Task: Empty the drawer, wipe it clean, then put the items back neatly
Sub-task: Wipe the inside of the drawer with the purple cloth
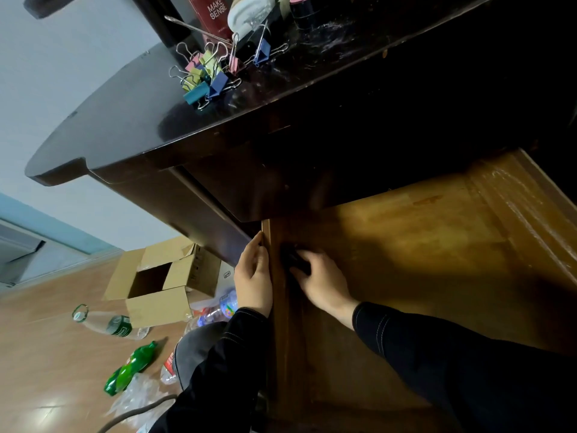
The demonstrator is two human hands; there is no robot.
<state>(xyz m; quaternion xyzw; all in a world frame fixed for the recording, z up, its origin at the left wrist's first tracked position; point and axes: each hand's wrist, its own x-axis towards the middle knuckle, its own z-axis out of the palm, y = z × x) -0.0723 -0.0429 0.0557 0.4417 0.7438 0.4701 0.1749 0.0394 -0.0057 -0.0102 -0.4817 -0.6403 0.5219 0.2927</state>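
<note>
1. Drawer point(406, 245) pulled out from under the tabletop point(125, 120): its bare wooden bottom shows no items in the part I can see, so I judge the emptying done.
2. My right hand point(321, 282) is inside the drawer at its left side, grip closed, fingers curled over what looks like a dark rag point(292, 259); it is too blurred to be sure.
3. My left hand point(253, 279) lies against the drawer's left wall, fingers straight, grip loose and holding nothing; it seems to steady the drawer.
4. I take the wiping to be under way, at the left edge; whether the rest of the bottom is done I cannot tell.
5. Binder clips point(207, 75) sit heaped on the tabletop, a red box point(212, 14) behind them.
6. Left to do, by my reckoning: finish wiping, then put the items back neatly.
</note>
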